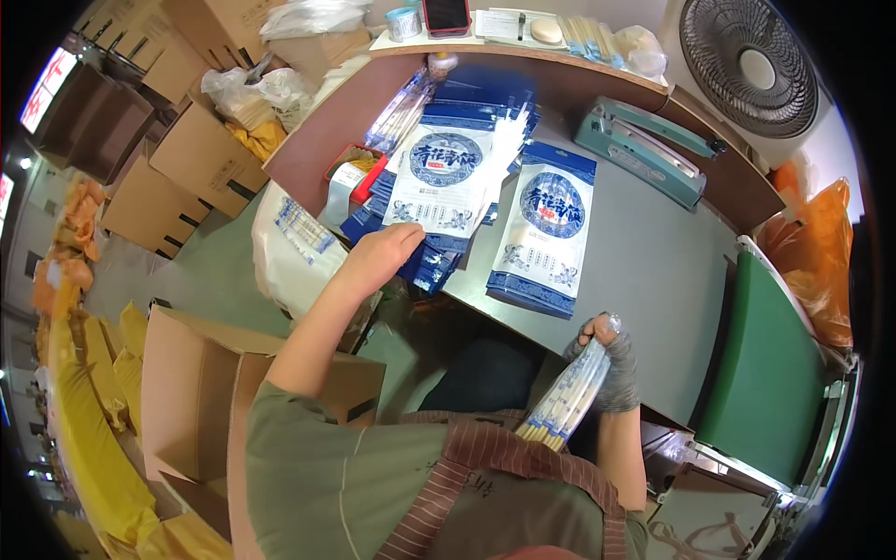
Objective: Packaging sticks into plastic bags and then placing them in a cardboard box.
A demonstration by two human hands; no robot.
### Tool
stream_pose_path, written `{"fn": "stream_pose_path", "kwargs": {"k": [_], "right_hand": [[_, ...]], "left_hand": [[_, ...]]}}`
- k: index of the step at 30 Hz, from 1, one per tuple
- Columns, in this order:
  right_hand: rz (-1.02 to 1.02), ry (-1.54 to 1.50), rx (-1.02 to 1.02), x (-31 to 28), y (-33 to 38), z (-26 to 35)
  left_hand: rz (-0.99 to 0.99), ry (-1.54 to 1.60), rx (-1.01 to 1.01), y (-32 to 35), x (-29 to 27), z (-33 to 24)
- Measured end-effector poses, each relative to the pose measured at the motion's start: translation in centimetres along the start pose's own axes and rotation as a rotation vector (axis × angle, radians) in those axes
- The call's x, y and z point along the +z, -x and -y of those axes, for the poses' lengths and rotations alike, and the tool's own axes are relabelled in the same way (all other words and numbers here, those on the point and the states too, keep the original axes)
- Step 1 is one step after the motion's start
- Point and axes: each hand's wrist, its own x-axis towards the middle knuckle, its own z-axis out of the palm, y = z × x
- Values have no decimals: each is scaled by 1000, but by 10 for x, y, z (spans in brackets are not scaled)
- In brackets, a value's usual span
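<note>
The right hand (611,359), in a grey glove at the lower centre-right of the frame, was closed around the top of a clear bundle of chopsticks (569,392) that hung down toward the person's apron. The bundle looked light and stiff along its length, but its plastic wrap was probably slippery, so a full fist near one end seemed a sound hold. The left hand (378,257), bare and left of centre, rested with fingers curled down on the lower edge of the top pouch in a stack of blue-and-white pouches (439,182) on the grey table (644,271). The pouches appeared thin, floppy and slick, best pinched at an edge. Another pouch (546,229) lay flat just right of the stack.
</note>
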Motion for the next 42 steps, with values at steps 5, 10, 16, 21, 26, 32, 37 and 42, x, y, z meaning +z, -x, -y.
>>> {"fn": "stream_pose_path", "kwargs": {"k": [5,10,16,21,26,32,37,42], "right_hand": [[24,-8,-18,-4,0,-4],[57,-67,-19,-4,10,-3],[19,-92,-58,-17,24,1],[10,40,-137,-16,37,4],[-42,138,-323,-11,50,9],[0,-4,-213,-60,8,-14],[-162,493,-201,-54,6,-11],[-259,552,-245,-49,25,-18]], "left_hand": [[-163,246,-118,-20,0,11],[29,763,-374,-37,15,45],[-449,444,-271,-82,-4,-14],[-218,328,134,-105,65,-184],[-49,871,220,-94,99,-251],[260,1239,-180,-101,96,-244],[-83,1276,-430,-90,105,-260],[-554,799,47,-81,69,-283]]}}
